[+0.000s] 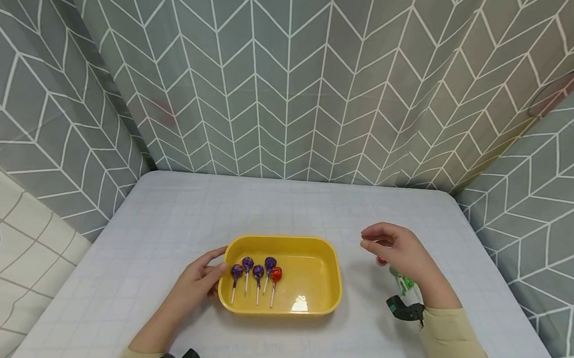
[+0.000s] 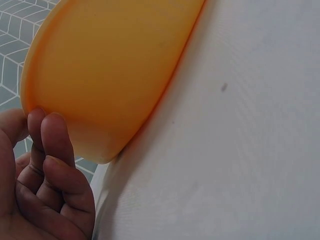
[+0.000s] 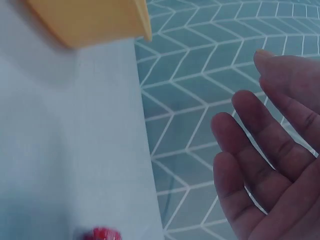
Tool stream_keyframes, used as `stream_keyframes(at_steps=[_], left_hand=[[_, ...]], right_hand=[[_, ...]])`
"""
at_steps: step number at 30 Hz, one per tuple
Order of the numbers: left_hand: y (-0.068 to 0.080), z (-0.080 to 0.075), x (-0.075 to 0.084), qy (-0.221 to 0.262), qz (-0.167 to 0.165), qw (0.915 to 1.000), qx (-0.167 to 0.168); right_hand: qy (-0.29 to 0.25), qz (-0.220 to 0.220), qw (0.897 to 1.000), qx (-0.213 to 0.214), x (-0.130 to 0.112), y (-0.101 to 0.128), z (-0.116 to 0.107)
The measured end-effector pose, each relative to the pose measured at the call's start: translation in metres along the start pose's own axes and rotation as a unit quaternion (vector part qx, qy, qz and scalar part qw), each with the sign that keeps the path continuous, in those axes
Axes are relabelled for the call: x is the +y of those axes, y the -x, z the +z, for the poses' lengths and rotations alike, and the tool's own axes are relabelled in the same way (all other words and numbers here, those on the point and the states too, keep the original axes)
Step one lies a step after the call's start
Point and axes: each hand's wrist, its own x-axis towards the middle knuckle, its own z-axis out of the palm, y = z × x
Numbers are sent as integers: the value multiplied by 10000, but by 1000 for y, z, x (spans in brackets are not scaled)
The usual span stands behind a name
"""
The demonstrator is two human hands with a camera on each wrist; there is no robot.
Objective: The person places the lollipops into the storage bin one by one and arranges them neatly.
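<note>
A yellow tray (image 1: 335, 264) sits at the middle of the white table. Several purple lollipops (image 1: 258, 271) and one red lollipop (image 1: 276, 274) lie side by side in its left half. My left hand (image 1: 214, 270) holds the tray's left end, thumb at the rim, fingers (image 2: 52, 137) against the outer wall of the tray (image 2: 110, 65). My right hand (image 1: 378, 242) hovers right of the tray, fingers relaxed and empty, and its palm (image 3: 270, 165) shows bare. Beneath it on the table lie a loose red lollipop (image 1: 382, 260) and green lollipops (image 1: 404, 281).
The table (image 1: 188, 216) is boxed in by grey chevron-patterned curtains (image 1: 294, 89) at the back and on both sides. The right wrist view shows the tray's corner (image 3: 95, 22) and the loose red lollipop (image 3: 100, 233) at the bottom edge.
</note>
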Motion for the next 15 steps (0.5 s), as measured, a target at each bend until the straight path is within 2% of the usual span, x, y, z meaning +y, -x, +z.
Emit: stream_keyframes(at_steps=[6, 15], left_hand=[[-1, 1, 1, -22, -29, 10000, 15], [0, 1, 1, 18, -19, 10000, 0]], right_hand=[[230, -193, 9995, 97, 14, 2, -10], [408, -104, 9990, 136, 29, -1, -16]])
